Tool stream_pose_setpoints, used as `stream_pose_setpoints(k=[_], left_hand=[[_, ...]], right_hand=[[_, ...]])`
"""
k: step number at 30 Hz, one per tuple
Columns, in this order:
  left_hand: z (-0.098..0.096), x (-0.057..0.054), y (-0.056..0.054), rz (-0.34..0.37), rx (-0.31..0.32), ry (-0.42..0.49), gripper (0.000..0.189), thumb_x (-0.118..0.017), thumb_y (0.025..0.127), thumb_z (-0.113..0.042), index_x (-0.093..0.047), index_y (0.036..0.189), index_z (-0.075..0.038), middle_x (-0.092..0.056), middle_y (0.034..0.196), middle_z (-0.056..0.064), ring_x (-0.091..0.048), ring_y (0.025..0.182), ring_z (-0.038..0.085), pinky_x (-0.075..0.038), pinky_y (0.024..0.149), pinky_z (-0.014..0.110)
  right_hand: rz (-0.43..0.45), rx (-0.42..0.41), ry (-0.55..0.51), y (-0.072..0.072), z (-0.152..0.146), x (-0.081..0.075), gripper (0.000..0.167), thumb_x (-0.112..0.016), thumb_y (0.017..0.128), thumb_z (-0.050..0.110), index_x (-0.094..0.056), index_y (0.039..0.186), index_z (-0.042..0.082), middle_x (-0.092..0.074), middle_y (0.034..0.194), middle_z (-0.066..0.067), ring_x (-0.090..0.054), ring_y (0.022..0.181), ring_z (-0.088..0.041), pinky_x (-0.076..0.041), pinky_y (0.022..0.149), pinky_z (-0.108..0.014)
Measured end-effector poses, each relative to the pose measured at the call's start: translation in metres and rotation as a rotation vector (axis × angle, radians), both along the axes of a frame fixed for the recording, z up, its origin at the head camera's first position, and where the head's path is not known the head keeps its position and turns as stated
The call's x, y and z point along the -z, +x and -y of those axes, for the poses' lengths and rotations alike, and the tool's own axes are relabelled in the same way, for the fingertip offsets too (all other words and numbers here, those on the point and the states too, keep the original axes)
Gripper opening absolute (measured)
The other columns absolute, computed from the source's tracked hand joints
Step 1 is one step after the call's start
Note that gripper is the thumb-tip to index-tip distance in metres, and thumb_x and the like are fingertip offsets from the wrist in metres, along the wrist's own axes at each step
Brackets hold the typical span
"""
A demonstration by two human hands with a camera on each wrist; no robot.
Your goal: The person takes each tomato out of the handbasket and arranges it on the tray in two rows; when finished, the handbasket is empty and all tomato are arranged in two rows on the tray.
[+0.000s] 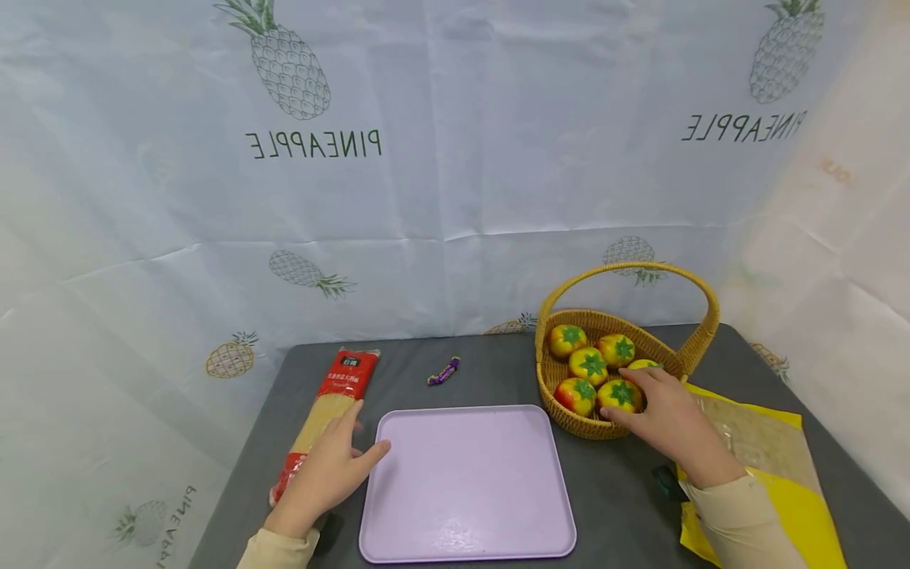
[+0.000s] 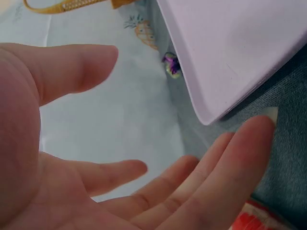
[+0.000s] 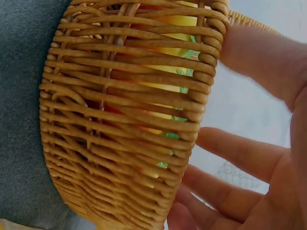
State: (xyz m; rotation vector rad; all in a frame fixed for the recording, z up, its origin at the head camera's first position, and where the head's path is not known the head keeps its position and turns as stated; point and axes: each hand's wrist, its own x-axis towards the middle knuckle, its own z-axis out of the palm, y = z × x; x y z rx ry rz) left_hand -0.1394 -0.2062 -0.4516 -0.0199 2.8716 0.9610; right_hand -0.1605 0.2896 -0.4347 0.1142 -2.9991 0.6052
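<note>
A wicker basket (image 1: pixel 583 427) with a tall handle stands at the right, holding several yellow-red fruits with green star-shaped tops, like persimmons. My right hand (image 1: pixel 671 415) reaches over its near right rim, thumb and fingers spread about the front fruit (image 1: pixel 617 394). In the right wrist view the fingertips pass behind the basket's woven wall (image 3: pixel 124 110) and are hidden. My left hand (image 1: pixel 329 466) hovers between a red-ended packet of noodles (image 1: pixel 330 411) and a lilac tray (image 1: pixel 465 482), its fingers apart. Nothing lies between that thumb and fingers (image 2: pixel 235 163) in the left wrist view.
A purple wrapped candy (image 1: pixel 444 371) lies behind the tray on the dark grey table (image 1: pixel 498 371). Beneath my right forearm is a yellow bag with a clear window (image 1: pixel 764 442), and a small dark object (image 1: pixel 668 483) sits at its left edge. Pineapple-print cloth (image 1: pixel 455 182) hangs behind.
</note>
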Motion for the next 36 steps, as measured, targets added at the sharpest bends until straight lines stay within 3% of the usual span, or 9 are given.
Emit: stream_pose_setpoints(k=[5, 12, 17, 24, 36], left_hand=[[0.0, 0.007, -0.006, 0.041, -0.031, -0.005, 0.087, -0.081, 0.094, -0.044, -0.045, 0.161, -0.001, -0.069, 0.131, 0.019, -0.07, 0.106, 0.026, -0.066, 0.089, 0.053], [0.001, 0.016, -0.009, 0.145, -0.044, 0.121, 0.084, -0.082, 0.095, -0.035, -0.043, 0.162, -0.002, -0.068, 0.118, 0.016, -0.071, 0.064, 0.017, -0.066, 0.065, 0.038], [0.0, 0.019, -0.011, 0.164, -0.026, 0.118, 0.077, -0.082, 0.095, -0.026, -0.047, 0.16, -0.004, -0.069, 0.111, 0.013, -0.069, 0.067, 0.017, -0.066, 0.063, 0.037], [0.001, 0.019, -0.015, 0.177, 0.004, 0.126, 0.068, -0.076, 0.096, -0.007, -0.05, 0.158, -0.003, -0.068, 0.107, 0.015, -0.069, 0.071, 0.018, -0.066, 0.06, 0.037], [0.004, 0.02, -0.021, 0.231, 0.041, 0.183, 0.069, -0.076, 0.093, -0.005, -0.051, 0.157, -0.004, -0.062, 0.102, 0.013, -0.068, 0.075, 0.02, -0.066, 0.059, 0.037]], right_hand=[[-0.005, 0.002, 0.011, -0.006, 0.004, -0.001, 0.078, -0.09, 0.085, 0.045, -0.067, 0.139, -0.006, -0.066, 0.132, -0.032, -0.064, 0.115, -0.053, -0.056, 0.094, -0.07], [-0.001, 0.0, 0.027, -0.013, 0.005, 0.0, 0.076, -0.093, 0.081, 0.042, -0.069, 0.134, -0.007, -0.069, 0.124, -0.031, -0.066, 0.11, -0.049, -0.057, 0.092, -0.067], [-0.011, -0.007, 0.033, -0.015, 0.004, 0.001, 0.073, -0.095, 0.079, 0.04, -0.071, 0.129, -0.007, -0.071, 0.115, -0.028, -0.066, 0.105, -0.045, -0.058, 0.089, -0.065], [0.003, -0.012, 0.031, -0.019, 0.006, 0.001, 0.069, -0.096, 0.077, 0.034, -0.072, 0.127, -0.008, -0.072, 0.116, -0.029, -0.065, 0.108, -0.047, -0.057, 0.091, -0.065], [0.011, -0.007, 0.041, -0.019, 0.004, -0.004, 0.067, -0.092, 0.079, 0.03, -0.071, 0.128, -0.01, -0.069, 0.122, -0.033, -0.065, 0.11, -0.05, -0.057, 0.092, -0.066]])
